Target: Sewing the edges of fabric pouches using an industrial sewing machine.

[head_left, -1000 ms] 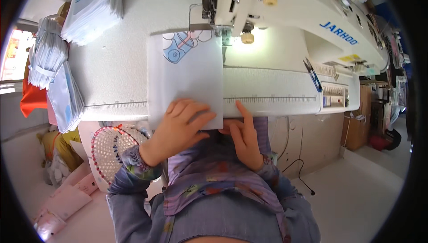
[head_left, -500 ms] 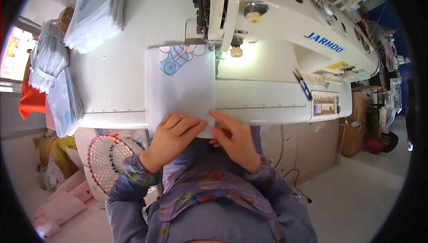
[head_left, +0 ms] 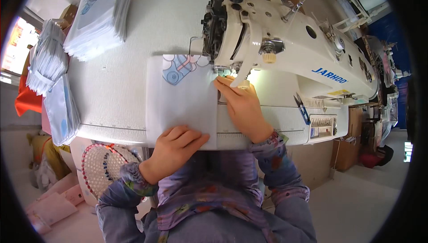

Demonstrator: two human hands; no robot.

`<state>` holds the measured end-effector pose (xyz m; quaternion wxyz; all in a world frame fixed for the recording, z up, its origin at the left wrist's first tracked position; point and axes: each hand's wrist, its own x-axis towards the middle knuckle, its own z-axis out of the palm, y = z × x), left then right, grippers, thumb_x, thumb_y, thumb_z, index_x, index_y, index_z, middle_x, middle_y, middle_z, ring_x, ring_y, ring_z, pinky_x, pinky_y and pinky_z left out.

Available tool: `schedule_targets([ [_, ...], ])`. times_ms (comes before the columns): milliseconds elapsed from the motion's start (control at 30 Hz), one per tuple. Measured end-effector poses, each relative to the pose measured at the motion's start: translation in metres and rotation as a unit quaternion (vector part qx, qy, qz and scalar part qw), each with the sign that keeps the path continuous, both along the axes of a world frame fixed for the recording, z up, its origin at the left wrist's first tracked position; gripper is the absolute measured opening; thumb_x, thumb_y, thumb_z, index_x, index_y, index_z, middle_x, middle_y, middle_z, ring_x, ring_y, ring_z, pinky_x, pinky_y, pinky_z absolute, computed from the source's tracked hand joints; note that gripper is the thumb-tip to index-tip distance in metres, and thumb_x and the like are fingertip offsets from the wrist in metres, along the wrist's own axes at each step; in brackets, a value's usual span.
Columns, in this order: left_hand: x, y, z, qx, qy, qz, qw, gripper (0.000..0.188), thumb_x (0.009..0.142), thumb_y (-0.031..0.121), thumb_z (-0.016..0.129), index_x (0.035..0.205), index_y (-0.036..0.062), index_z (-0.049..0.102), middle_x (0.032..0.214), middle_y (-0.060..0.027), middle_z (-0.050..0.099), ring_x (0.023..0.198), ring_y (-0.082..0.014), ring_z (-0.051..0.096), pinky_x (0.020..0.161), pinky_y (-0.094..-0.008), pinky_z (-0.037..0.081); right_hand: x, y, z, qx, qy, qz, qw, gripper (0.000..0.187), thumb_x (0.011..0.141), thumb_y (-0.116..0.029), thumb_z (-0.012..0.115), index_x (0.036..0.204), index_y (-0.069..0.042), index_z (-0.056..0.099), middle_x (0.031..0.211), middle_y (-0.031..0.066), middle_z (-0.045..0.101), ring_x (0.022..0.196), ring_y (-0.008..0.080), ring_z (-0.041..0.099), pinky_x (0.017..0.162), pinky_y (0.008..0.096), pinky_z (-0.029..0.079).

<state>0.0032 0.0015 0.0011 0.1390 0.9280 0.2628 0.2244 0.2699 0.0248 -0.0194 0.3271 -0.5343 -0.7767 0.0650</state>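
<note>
A white fabric piece (head_left: pixel 183 105) with a blue cartoon print at its far end lies on the sewing machine's bed, its right edge running up to the presser foot (head_left: pixel 224 71). My left hand (head_left: pixel 178 149) rests on the near part of the cloth, fingers slightly bent and thumb stretched toward the right edge. Close to the needle area, my right hand (head_left: pixel 243 105) reaches forward with its fingers extended, the tips at the cloth's right edge. The machine head partly hides those fingertips. The white sewing machine (head_left: pixel 290 51) arches over the right side.
Stacked printed fabric pieces (head_left: pixel 96 15) stand at the far left, beside a tied bundle (head_left: pixel 47 60). Blue thread snips (head_left: pixel 303 109) lie on the right, near a small parts tray (head_left: pixel 323 127). A beaded basket (head_left: pixel 100 167) sits below the table's left front.
My right hand has moved forward from the cloth's near edge to the needle area. My left hand stays on the near part of the cloth. The head view has shifted slightly.
</note>
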Motion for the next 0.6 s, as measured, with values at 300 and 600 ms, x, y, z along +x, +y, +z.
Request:
schedule_targets([
  [300, 0.012, 0.058, -0.003, 0.024, -0.009, -0.019, 1.0, 0.044, 0.076, 0.014, 0.071, 0.118, 0.0161, 0.081, 0.108, 0.0016, 0.071, 0.106, -0.0241, 0.067, 0.088, -0.0381, 0.058, -0.003, 0.002, 0.01, -0.006, -0.004, -0.007, 1.0, 0.048, 0.086, 0.009, 0.062, 0.131, -0.001, 0.074, 0.135, 0.0154, 0.072, 0.127, 0.0374, 0.068, 0.104, 0.0481, 0.052],
  [600, 0.026, 0.112, -0.007, 0.041, -0.02, -0.025, 0.999, 0.037, 0.076, 0.013, 0.07, 0.111, 0.0145, 0.082, 0.102, 0.0026, 0.07, 0.098, -0.0215, 0.066, 0.085, -0.0347, 0.058, -0.003, 0.001, 0.01, -0.035, -0.017, -0.006, 0.999, 0.052, 0.085, 0.01, 0.061, 0.134, -0.003, 0.072, 0.137, 0.0128, 0.07, 0.128, 0.0367, 0.067, 0.104, 0.0479, 0.055],
])
